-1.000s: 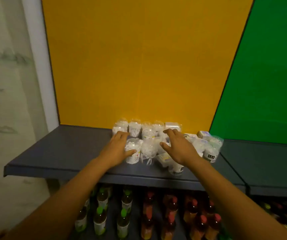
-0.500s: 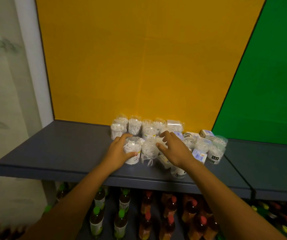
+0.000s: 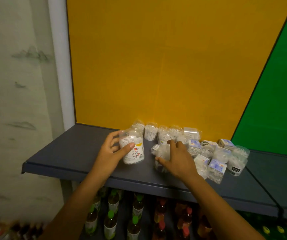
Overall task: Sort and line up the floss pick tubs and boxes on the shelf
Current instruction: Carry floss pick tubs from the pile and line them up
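Note:
My left hand (image 3: 112,153) grips a clear floss pick tub with a cartoon label (image 3: 134,149), thumb in front and fingers behind; whether it is clear of the dark grey shelf (image 3: 73,153) I cannot tell. My right hand (image 3: 177,160) curls over another clear tub (image 3: 160,151) at the shelf's middle, covering most of it. A row of clear tubs (image 3: 163,132) stands along the yellow back wall. To the right lie jumbled tubs and small boxes with blue labels (image 3: 217,166), some tipped over.
The shelf's left part is bare grey surface. A second shelf section (image 3: 277,170) joins on the right, below a green wall panel. Under the shelf stand several bottles with green and red caps (image 3: 135,220). A pale wall closes the left side.
My left hand has carried the cartoon-label tub to the left, away from its neighbour. My right hand has closed over the neighbouring tub. The camera has tilted and moved closer.

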Motion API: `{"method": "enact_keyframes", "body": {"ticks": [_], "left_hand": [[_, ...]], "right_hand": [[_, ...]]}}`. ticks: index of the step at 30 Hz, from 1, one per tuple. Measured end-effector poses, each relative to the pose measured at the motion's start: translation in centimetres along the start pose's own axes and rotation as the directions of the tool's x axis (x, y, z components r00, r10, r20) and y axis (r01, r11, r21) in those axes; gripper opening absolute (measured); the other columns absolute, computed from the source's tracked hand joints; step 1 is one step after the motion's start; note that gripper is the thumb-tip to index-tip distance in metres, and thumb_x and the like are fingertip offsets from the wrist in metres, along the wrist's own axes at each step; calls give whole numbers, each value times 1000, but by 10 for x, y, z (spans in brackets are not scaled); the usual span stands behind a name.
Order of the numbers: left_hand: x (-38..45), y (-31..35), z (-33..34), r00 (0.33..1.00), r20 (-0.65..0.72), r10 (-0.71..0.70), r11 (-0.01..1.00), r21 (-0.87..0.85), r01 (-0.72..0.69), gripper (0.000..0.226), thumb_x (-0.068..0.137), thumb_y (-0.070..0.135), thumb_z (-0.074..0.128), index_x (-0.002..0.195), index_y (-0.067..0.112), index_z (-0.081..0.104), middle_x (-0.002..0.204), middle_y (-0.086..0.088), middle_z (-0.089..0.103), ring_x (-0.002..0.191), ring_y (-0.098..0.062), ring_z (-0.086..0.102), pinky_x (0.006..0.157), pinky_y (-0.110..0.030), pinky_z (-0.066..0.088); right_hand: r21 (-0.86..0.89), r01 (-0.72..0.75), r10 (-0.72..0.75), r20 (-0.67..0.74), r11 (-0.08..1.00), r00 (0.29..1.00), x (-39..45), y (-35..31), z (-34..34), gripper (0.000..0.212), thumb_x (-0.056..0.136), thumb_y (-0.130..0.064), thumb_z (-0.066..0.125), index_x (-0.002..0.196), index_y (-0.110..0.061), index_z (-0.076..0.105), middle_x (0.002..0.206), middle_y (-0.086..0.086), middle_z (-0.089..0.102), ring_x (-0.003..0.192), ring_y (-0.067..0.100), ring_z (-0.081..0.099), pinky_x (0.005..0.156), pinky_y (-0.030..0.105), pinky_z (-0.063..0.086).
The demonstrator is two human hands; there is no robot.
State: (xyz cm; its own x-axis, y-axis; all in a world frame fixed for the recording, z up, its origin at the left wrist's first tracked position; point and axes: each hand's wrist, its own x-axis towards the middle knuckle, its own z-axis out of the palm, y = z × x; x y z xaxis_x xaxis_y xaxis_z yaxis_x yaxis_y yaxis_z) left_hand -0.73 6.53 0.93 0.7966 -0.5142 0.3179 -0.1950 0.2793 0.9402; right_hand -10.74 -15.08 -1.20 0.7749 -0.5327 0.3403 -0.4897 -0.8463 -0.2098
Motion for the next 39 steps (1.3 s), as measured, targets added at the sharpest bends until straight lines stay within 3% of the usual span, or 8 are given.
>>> {"method": "enact_keyframes", "body": {"ticks": [6,11,16,18,25,28,32,39], "left_hand": [[-8,14,-6,1000,4,1,1000,-22,0,52,81,15,70,130,19,52,119,2,67,105,-8,66,76,-19,55],[-14,23,1,1000,1,9,999,-33,-9,53,82,17,69,131,21,51,115,0,70,103,-8,67,73,-17,54],[-28,33,26,1000,9,24,997,-72,-24,59,77,24,70,133,23,51,115,1,70,106,-10,66,79,-20,56],[-36,34,42,999,4,33,995,-93,-33,54,80,20,69,131,23,52,115,2,70,105,-9,66,77,-19,55],[-71,43,119,998,63,4,992,-129,4,60,76,24,71,133,25,51,106,11,73,105,-7,66,89,-27,54],[-92,50,161,996,87,-1,993,-119,12,50,83,20,70,130,26,53,98,18,69,93,10,64,73,-7,50],[-118,56,221,992,123,-15,993,-115,29,40,88,14,65,125,25,55,94,23,60,75,24,58,60,-1,45],[-150,48,316,980,201,-1,994,-110,23,47,86,17,67,131,24,54,109,15,60,83,25,57,67,-1,45]], "right_hand": [[5,-5,6,-67,1000,998,-2,-7,12,68,83,-60,59,135,-27,30,129,13,51,114,30,51,89,38,49],[349,18,12,-83,937,996,-7,-4,-6,68,79,-44,73,131,-22,37,129,7,51,114,26,53,89,37,48],[809,-37,171,-79,587,982,-37,15,-46,59,76,-35,80,122,-24,45,119,-10,52,101,6,56,74,18,48],[913,-41,201,-46,407,979,-57,30,-58,56,75,-33,81,121,-28,51,121,-11,56,104,8,59,77,25,54],[976,20,216,-68,217,974,-124,104,-96,52,74,-37,79,123,-35,61,127,-3,64,114,22,63,98,51,50],[985,37,243,-78,170,967,-150,138,-121,51,76,-34,77,125,-34,60,125,0,66,116,22,63,101,48,47],[987,52,279,-94,153,956,-183,187,-152,47,83,-27,71,128,-30,57,121,2,68,113,23,64,98,43,49],[989,54,372,-103,138,923,-228,277,-184,40,91,-22,60,130,-33,55,124,5,66,104,26,67,78,41,54]]}}
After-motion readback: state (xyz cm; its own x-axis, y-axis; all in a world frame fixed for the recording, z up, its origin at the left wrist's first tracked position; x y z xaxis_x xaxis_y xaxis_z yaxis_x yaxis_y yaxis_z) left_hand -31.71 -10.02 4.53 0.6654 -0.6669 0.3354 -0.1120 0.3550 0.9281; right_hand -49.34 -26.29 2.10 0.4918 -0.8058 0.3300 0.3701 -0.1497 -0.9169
